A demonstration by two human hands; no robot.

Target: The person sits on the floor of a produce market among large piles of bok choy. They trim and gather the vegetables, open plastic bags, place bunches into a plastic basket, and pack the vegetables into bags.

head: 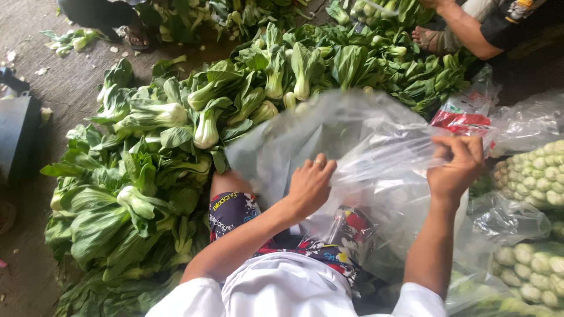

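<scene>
A large clear plastic bag [352,138] is spread over my lap. My left hand [309,185], with a ring on one finger, grips the bag's near edge at the middle. My right hand [455,167] pinches the bag's right edge, fingers closed on the film. A big heap of green bok choy [176,135] with white stems lies on the floor to my left and ahead, just beyond the bag.
Bagged pale green vegetables [537,176] are stacked at the right. A red and white packet [467,114] lies past the bag. Another person's arm [470,26] and foot show at the top right, and a sandalled foot [135,38] at the top left. Bare concrete floor [35,58] lies left.
</scene>
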